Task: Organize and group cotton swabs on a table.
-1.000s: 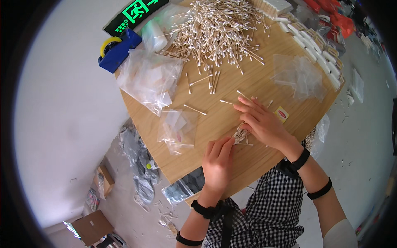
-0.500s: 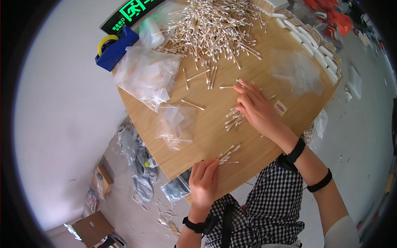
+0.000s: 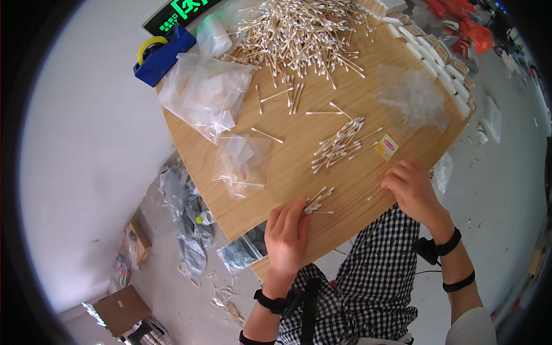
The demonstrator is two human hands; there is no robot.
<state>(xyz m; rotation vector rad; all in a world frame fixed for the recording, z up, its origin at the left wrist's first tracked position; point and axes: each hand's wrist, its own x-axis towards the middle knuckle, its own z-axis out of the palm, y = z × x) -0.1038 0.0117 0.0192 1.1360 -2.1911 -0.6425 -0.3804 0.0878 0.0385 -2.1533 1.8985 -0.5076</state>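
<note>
Near the table's front edge, my left hand [image 3: 287, 233] is closed round a small bunch of cotton swabs [image 3: 318, 201], whose white tips stick out past the fingers. To the right, my right hand [image 3: 411, 188] has its fingers pinched at one end of a single cotton swab [image 3: 375, 194] by the table's right front edge. A loose pile of cotton swabs [image 3: 339, 145] lies between and beyond the hands. Beside it is a small yellow and white card [image 3: 387, 148]. A few single swabs [image 3: 267, 135] are scattered farther left.
A large heap of cotton swabs [image 3: 299, 40] covers the far side. Clear plastic bags [image 3: 204, 95] and a blue tape dispenser [image 3: 164, 57] are at the left. More clear bags [image 3: 411, 98] and a row of white packs [image 3: 434, 60] line the right.
My right hand has moved from over the middle pile toward the right front edge, uncovering the pile, and now pinches a single swab. My left hand keeps its bunch in nearly the same place.
</note>
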